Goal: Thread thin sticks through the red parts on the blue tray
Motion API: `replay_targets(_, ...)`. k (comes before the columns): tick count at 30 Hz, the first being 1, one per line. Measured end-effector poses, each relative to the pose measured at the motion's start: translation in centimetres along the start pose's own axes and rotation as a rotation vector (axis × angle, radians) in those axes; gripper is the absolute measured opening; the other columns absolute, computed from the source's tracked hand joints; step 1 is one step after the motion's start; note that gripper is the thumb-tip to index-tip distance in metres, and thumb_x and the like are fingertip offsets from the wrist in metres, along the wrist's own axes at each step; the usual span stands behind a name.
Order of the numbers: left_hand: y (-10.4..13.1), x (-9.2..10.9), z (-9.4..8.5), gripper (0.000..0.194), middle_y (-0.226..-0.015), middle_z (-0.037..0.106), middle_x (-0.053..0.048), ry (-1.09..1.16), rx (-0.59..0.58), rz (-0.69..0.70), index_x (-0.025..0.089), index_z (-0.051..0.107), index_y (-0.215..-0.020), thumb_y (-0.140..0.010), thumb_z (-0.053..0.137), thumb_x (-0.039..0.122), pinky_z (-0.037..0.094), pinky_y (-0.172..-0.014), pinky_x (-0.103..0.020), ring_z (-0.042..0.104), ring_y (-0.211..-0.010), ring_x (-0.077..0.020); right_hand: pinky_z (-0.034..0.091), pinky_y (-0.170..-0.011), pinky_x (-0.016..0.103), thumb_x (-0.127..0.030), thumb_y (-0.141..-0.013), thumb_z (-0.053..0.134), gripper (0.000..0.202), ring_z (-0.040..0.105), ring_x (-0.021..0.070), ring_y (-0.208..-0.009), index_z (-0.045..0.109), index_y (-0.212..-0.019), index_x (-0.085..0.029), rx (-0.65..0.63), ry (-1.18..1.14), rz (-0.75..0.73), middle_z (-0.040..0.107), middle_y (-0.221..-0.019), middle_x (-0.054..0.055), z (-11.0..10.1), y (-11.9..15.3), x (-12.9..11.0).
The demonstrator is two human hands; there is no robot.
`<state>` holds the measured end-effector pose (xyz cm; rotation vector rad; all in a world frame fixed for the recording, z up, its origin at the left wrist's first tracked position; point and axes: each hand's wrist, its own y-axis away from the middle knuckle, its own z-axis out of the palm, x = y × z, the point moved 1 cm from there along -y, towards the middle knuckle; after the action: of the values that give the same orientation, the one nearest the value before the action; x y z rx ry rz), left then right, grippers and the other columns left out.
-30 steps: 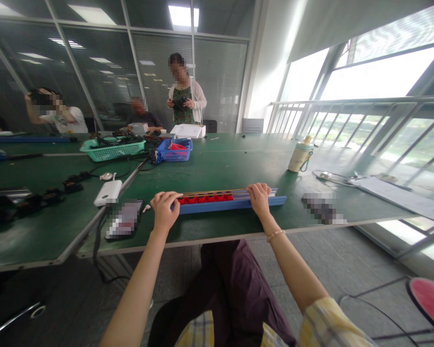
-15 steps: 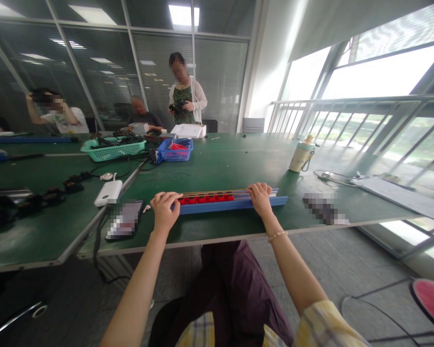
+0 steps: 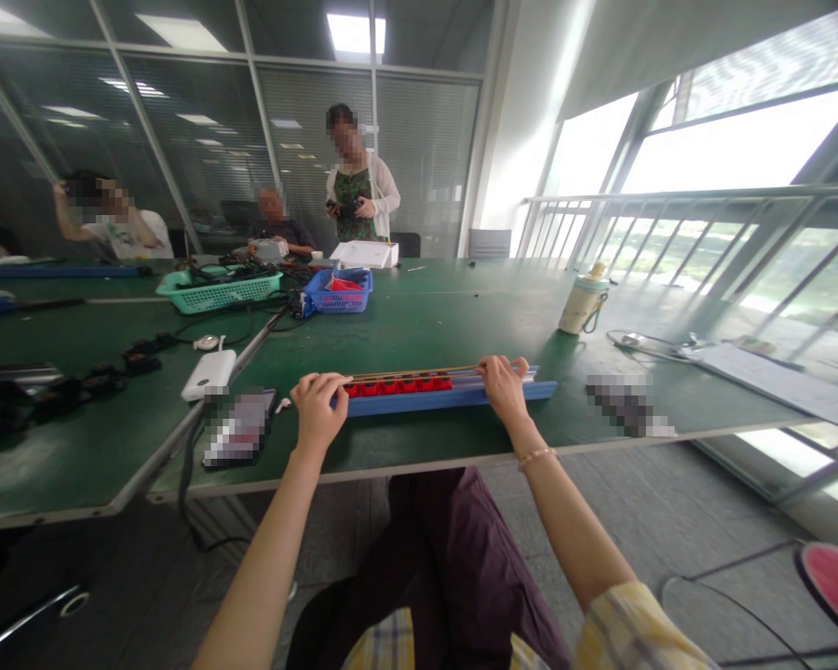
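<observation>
left fingers [image 3: 331, 380]: narrow, closed round left end of blue channel [image 3: 419, 401]; grip on thin yellow strip too hidden to tell
right fingers [image 3: 501, 366]: bent over channel toward its right end, at the strip [image 3: 425, 372]; gap hidden, can't tell if pinched
blue channel: flat on worktop [image 3: 419, 326], near front edge, roughly parallel to it; right end sticks out past right hand
red pieces [image 3: 409, 383]: in a row inside channel, between the hands, nearer left
yellow strip: along top of channel, above red pieces
phone [image 3: 241, 426]: left of left hand, near front left corner
pink item [image 3: 283, 404]: small, between phone and left hand
white power bank [image 3: 209, 374]: behind phone
dark item [image 3: 621, 405]: blurred, right of channel, near front edge
bottle [image 3: 582, 302]: upright, behind channel, right side
blue basket [image 3: 340, 298]: toward far edge, beside green basket [image 3: 220, 294]
person [image 3: 355, 191]: standing beyond far edge
</observation>
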<state>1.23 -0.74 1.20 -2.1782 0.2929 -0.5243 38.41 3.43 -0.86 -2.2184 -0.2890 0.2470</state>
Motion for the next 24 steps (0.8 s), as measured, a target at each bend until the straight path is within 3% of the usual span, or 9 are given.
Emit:
replay_targets(9, 0.1, -0.1, 0.1, 0.026, -0.105, 0.074, -0.003, -0.001, 0.003, 0.003, 0.028, 0.074, -0.099, -0.091, 0.05, 0.023, 0.035, -0.096, -0.046, 0.053, -0.109, -0.0279, 0.021, -0.095, 0.042, -0.026, -0.101, 0.043, 0.02, 0.052, 0.0237, -0.092, 0.062, -0.098, -0.023, 0.029, 0.094, 0.02, 0.067, -0.093, 0.007, -0.2, 0.1, 0.2)
replay_targets(16, 0.0, 0.0, 0.0, 0.026, -0.105, 0.074, -0.004, -0.002, -0.003, 0.0, 0.028, 0.074, -0.1, -0.091, 0.049, 0.023, 0.035, -0.095, -0.046, 0.053, -0.109, -0.0286, 0.025, -0.092, 0.042, -0.024, -0.098, 0.044, 0.018, 0.049, 0.0275, -0.101, 0.062, -0.096, -0.022, 0.146, 0.082, 0.182, 0.065, -0.097, 0.01, -0.2, 0.5, 1.6)
replay_targets(20, 0.0, 0.2, -0.1, 0.026, -0.106, 0.074, -0.003, -0.002, 0.005, 0.004, 0.028, 0.074, -0.099, -0.092, 0.049, 0.024, 0.034, -0.095, -0.046, 0.053, -0.108, -0.0283, 0.029, -0.088, 0.041, -0.028, -0.099, 0.043, 0.021, 0.048, 0.0291, -0.1, 0.062, -0.094, -0.021, 0.2, 0.052, 0.234, 0.063, -0.096, 0.012, -0.1, 0.7, 2.5)
replay_targets(24, 0.0, 0.2, 0.0, 0.026, -0.106, 0.074, -0.003, -0.003, 0.001, -0.006, 0.028, 0.075, -0.099, -0.091, 0.049, 0.024, 0.035, -0.095, -0.046, 0.052, -0.109, -0.0288, 0.029, -0.084, 0.043, -0.035, -0.1, 0.041, 0.028, 0.047, 0.0305, -0.096, 0.062, -0.092, -0.02, 0.257, 0.037, 0.379, 0.061, -0.094, 0.013, 0.2, 1.1, 3.3)
